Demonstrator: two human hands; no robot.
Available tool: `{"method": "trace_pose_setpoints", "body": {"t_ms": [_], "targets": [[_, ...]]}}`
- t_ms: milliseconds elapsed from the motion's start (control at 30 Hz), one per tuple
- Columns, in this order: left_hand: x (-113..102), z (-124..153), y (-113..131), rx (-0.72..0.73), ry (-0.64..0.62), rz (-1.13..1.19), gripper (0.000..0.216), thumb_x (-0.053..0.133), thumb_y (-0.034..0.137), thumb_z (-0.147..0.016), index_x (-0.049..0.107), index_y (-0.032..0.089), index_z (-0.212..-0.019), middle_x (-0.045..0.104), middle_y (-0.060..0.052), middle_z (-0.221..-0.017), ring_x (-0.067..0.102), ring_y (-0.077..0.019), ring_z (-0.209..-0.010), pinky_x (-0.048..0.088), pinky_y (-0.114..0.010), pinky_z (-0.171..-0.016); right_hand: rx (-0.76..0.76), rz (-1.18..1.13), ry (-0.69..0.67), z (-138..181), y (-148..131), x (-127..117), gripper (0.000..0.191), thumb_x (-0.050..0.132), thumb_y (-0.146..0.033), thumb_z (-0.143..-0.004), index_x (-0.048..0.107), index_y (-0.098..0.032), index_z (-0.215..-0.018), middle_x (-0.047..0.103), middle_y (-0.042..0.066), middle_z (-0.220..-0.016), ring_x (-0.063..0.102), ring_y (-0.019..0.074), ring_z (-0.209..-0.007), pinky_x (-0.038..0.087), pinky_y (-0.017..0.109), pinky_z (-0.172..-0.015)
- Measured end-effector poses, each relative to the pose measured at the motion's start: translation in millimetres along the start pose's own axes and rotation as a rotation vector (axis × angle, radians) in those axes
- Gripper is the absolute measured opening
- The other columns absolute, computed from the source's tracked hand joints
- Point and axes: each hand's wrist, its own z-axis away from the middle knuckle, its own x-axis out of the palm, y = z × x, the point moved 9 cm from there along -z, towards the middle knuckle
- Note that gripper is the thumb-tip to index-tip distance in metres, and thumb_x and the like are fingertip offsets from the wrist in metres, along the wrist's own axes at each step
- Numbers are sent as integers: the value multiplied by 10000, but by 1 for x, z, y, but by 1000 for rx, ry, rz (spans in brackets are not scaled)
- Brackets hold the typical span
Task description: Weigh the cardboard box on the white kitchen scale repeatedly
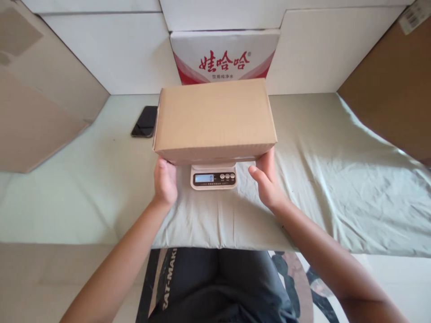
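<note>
A closed brown cardboard box (215, 116) is held level between my two hands. My left hand (164, 181) grips its lower left corner, with the fingers hidden beneath. At the lower right corner, my right hand (267, 179) supports the box, its thumb showing in front and the other fingers partly hidden. Under the box is a white digital kitchen scale (214, 179); its lit display reads 0. The box covers most of the scale's weighing plate, and I cannot tell whether the two touch.
A black smartphone (145, 122) lies left of the box on the pale green cloth (336, 188). Behind stand white cartons (111, 49) and a red-and-white printed carton (224, 56). Large cardboard boxes flank the cloth at left (43, 89) and right (390, 85).
</note>
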Motion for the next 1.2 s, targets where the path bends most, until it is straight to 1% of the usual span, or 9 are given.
{"method": "trace_pose_setpoints", "body": {"t_ms": [100, 267, 367, 500, 633, 800, 900, 1033, 1200], "targets": [[-3, 1, 1, 2, 18, -20, 528, 513, 709, -1052, 776, 357, -1344, 736, -64, -1494, 461, -327, -1650, 392, -547, -1372, -1, -6, -14, 2, 2, 3, 867, 589, -773, -969, 258, -487, -1717, 334, -41, -1843, 253, 326, -1757, 217, 591, -1500], [-4, 1, -3, -23, 1, -9, 545, 517, 703, -1062, 762, 334, -1378, 702, -72, -1545, 403, -300, -1685, 351, -495, -1396, 13, -18, -15, 2, 4, 6, 832, 591, -730, -984, 277, -462, -1707, 260, -49, -1874, 228, 318, -1768, 201, 581, -1501], [-2, 0, -7, -46, -13, -16, 609, 509, 749, -1043, 759, 311, -1383, 701, -92, -1541, 410, -311, -1678, 358, -499, -1391, 61, -34, -1, 1, 9, 5, 853, 610, -725, -967, 287, -436, -1702, 293, -20, -1864, 261, 324, -1754, 219, 590, -1493], [1, -2, -11, -74, -16, -9, 689, 486, 811, -1014, 759, 288, -1370, 714, -120, -1517, 441, -340, -1657, 404, -533, -1358, 89, -66, 10, 0, 14, 4, 865, 634, -684, -953, 293, -410, -1699, 340, 15, -1844, 319, 327, -1725, 247, 596, -1481], [1, -2, -9, -61, -20, 11, 645, 495, 790, -1025, 786, 301, -1329, 738, -106, -1482, 463, -326, -1645, 419, -508, -1352, 78, -75, 13, -2, 16, 4, 849, 624, -671, -956, 298, -401, -1692, 332, 19, -1844, 306, 313, -1732, 242, 586, -1482], [1, -1, -10, -72, -42, 34, 618, 518, 775, -1032, 786, 321, -1354, 747, -83, -1470, 463, -301, -1647, 372, -466, -1393, 84, -49, 13, -2, 23, 4, 871, 599, -710, -951, 268, -414, -1701, 353, 11, -1834, 331, 308, -1724, 278, 580, -1473], [1, -2, -10, -73, -40, 19, 648, 512, 796, -1021, 786, 315, -1358, 752, -92, -1453, 482, -310, -1632, 399, -474, -1377, 77, -40, 14, -2, 27, 4, 861, 589, -706, -959, 271, -411, -1702, 349, 9, -1834, 326, 309, -1727, 284, 573, -1473], [3, -2, -10, -86, -49, -8, 635, 502, 816, -1011, 793, 351, -1332, 759, -72, -1429, 487, -298, -1629, 411, -451, -1373, 72, -34, 12, -3, 29, 3, 861, 583, -714, -961, 259, -426, -1705, 376, 0, -1821, 343, 309, -1719, 288, 563, -1474], [2, -2, -10, -76, -33, 9, 669, 527, 820, -1002, 799, 304, -1331, 758, -99, -1439, 487, -309, -1630, 406, -466, -1371, 75, -54, 6, -5, 30, 3, 874, 584, -722, -962, 244, -428, -1711, 432, 24, -1790, 399, 327, -1688, 295, 593, -1462]]}}
